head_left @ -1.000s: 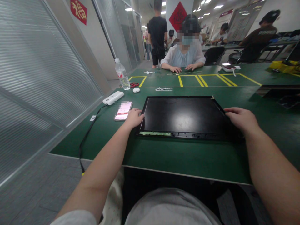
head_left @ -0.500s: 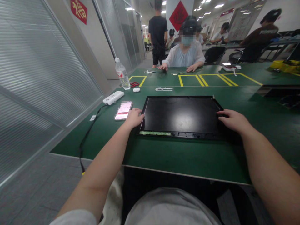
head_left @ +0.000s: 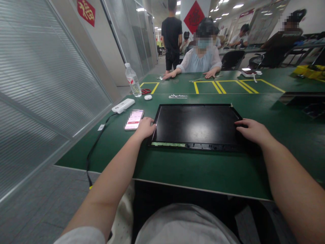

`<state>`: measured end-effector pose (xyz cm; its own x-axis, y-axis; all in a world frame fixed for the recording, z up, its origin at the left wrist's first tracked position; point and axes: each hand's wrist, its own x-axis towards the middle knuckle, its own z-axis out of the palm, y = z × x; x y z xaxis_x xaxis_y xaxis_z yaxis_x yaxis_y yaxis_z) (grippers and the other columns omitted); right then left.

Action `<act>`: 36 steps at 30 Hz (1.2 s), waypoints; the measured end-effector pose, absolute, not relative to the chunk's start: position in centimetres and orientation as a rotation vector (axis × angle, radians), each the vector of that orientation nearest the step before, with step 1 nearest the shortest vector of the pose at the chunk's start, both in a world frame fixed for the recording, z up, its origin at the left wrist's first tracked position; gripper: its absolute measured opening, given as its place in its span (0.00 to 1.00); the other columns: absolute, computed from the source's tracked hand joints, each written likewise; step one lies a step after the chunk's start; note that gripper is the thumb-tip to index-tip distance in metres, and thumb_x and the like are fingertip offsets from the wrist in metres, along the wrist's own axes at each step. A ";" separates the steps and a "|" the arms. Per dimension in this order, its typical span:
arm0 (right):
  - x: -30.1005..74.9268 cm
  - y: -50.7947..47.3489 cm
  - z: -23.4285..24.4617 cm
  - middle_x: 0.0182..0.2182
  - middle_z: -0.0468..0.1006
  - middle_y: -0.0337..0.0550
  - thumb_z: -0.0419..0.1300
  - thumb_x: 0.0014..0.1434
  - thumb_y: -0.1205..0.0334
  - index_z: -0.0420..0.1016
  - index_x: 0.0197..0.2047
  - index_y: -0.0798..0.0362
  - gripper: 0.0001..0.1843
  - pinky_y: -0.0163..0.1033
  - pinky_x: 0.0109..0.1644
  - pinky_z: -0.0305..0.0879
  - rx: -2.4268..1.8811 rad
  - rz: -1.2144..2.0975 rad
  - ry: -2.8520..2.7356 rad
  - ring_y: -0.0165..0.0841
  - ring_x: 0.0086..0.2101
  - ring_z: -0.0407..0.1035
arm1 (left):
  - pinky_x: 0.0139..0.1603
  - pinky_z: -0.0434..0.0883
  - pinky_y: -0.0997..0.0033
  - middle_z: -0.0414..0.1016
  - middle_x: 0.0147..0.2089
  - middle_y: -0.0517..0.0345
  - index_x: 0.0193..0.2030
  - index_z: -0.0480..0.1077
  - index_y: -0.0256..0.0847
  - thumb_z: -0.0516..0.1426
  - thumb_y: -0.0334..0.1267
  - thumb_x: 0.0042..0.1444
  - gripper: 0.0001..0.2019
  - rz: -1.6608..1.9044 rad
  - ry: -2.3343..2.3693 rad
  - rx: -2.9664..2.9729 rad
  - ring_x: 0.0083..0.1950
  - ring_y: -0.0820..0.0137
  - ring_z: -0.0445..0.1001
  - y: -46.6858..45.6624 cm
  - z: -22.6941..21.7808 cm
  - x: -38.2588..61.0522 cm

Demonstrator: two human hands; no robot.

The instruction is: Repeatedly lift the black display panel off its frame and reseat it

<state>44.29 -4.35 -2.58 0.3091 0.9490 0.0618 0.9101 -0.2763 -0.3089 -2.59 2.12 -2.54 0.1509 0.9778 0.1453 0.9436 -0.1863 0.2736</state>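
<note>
A black display panel (head_left: 195, 123) lies flat on the green table, its frame dark and a green circuit strip (head_left: 167, 144) showing along the near left edge. My left hand (head_left: 146, 127) grips the panel's left edge, the thumb toward the screen. On the opposite side, my right hand (head_left: 250, 128) holds the right edge, its fingertips at the frame and partly lost in shadow. The undersides of the fingers on both hands are hidden. Just left of my left hand sits a phone (head_left: 134, 119) with a lit screen.
A water bottle (head_left: 132, 79), red-handled scissors (head_left: 146, 91), a white earbud case (head_left: 148, 97) and a white power bank (head_left: 123, 106) with a black cable stand at the left. White strips (head_left: 177, 96) lie beyond the panel. Across the table (head_left: 198, 169) sits a masked co-worker (head_left: 201, 61).
My hands and the panel stay where they were. Across the table, the co-worker's hand on the left side of the view has shifted further left along the tabletop.
</note>
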 end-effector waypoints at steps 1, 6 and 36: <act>44.3 -4.3 -2.6 0.64 0.71 0.53 0.57 0.57 0.57 0.82 0.54 0.51 0.23 0.48 0.65 0.61 -2.294 0.192 -1.682 0.47 0.61 0.67 | 0.66 0.66 0.54 0.78 0.55 0.43 0.49 0.79 0.39 0.56 0.37 0.60 0.14 0.448 1.925 2.290 0.62 0.51 0.72 2.1 -2.5 -2.6; 44.2 -4.4 -2.6 0.66 0.68 0.53 0.55 0.58 0.56 0.81 0.55 0.51 0.25 0.47 0.66 0.60 -2.331 0.204 -1.688 0.47 0.62 0.65 | 0.65 0.67 0.52 0.79 0.54 0.41 0.47 0.79 0.39 0.56 0.36 0.59 0.13 0.467 1.916 2.284 0.61 0.49 0.73 1.9 -2.4 -2.3; 44.8 -4.1 -3.3 0.66 0.69 0.53 0.56 0.59 0.55 0.81 0.56 0.51 0.25 0.48 0.66 0.60 -2.327 0.182 -1.723 0.47 0.62 0.65 | 0.57 0.71 0.55 0.78 0.43 0.48 0.28 0.68 0.43 0.56 0.31 0.54 0.05 0.693 1.902 2.137 0.54 0.55 0.76 1.7 -2.3 -2.2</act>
